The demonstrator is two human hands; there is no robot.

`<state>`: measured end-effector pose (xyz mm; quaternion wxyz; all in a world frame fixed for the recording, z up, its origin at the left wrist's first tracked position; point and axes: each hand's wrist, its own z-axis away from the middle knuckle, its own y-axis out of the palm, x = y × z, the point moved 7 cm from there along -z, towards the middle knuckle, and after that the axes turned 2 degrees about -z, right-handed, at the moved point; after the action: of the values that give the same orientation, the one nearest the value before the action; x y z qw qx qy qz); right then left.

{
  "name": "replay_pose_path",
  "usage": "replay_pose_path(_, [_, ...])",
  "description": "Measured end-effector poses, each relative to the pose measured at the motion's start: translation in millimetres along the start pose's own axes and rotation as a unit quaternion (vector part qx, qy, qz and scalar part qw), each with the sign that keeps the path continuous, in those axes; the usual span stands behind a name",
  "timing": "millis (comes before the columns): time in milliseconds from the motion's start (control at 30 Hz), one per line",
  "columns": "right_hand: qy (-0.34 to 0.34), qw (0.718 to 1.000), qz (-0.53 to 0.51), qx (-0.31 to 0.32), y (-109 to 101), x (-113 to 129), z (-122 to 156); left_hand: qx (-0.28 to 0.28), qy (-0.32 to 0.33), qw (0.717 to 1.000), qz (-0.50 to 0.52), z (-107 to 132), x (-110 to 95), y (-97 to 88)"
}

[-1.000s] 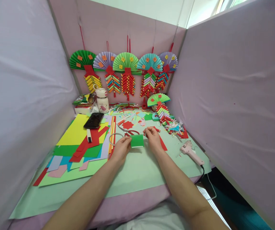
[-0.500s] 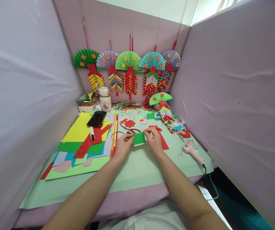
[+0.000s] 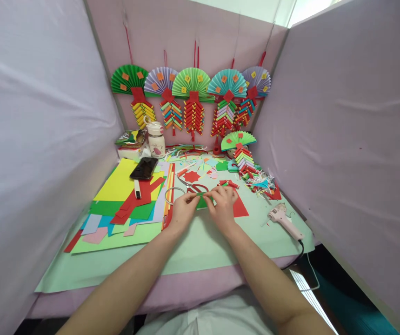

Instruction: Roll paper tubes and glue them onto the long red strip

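Note:
A small piece of green paper (image 3: 203, 203) hangs between my two hands, above the pale green table cover. My left hand (image 3: 185, 211) pinches its top left edge. Fingers of my right hand (image 3: 222, 207) close on the same top edge, close to the left fingertips, and partly cover the paper. Just beyond the hands lie red-handled scissors (image 3: 197, 187) and a ring-shaped roll (image 3: 167, 195). A red sheet of paper (image 3: 241, 207) lies to the right of my right hand.
Coloured paper sheets (image 3: 111, 184) are stacked at left, with a black phone (image 3: 144, 168) on them. A glue gun (image 3: 285, 221) lies at right, its cord over the edge. A white bottle (image 3: 156, 142) stands at the back. Paper fan ornaments (image 3: 193, 83) hang on the back wall.
My right hand has moved left along the paper's top edge, so both sets of fingertips are now close together. Less of the green paper shows. The camera view has shifted slightly.

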<state>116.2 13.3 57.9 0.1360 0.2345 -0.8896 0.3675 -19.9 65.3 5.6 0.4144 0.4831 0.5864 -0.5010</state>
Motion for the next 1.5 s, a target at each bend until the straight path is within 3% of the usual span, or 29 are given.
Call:
replay_pose_path(200, [0.007, 1.0, 0.02, 0.017, 3, 2, 0, 0.03, 0.018, 0.999, -0.019, 4, -7, 4.6])
replay_pose_path(533, [0.021, 1.0, 0.02, 0.007, 4, -2, 0, 0.02, 0.036, 0.998, -0.038, 5, -14, 3.4])
replay_pose_path(1067, [0.047, 0.999, -0.008, -0.004, 4, -6, 0, 0.015, 0.141, 0.985, -0.1, 12, -34, 3.7])
replay_pose_path(1500, [0.09, 0.996, -0.016, -0.012, 6, -18, 2, 0.018, 0.154, 0.981, -0.115, 15, -41, 4.6])
